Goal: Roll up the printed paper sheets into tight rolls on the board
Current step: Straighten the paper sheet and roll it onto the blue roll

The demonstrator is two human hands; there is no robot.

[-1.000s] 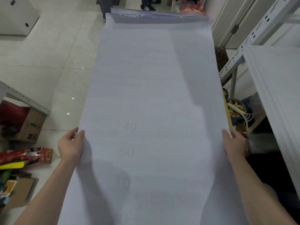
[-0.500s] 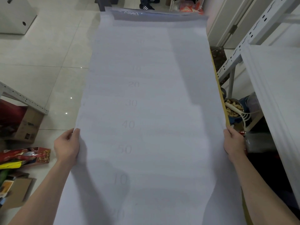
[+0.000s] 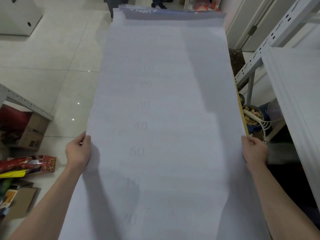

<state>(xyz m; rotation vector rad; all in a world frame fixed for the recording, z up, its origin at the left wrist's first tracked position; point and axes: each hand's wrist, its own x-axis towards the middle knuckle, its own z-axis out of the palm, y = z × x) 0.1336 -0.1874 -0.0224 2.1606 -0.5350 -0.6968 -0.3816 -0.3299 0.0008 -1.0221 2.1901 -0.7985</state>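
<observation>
Pale floor tiles (image 3: 52, 54) surround the board (image 3: 242, 116), where a long printed paper sheet (image 3: 164, 118) lies unrolled. Left hand (image 3: 78, 152) and right hand (image 3: 254, 150) each grip one side edge, fingers curled under.

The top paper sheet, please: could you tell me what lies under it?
Under the top sheet, more sheets peek out at the far end, and a yellowish board edge shows along the right. The rest beneath is covered.
</observation>
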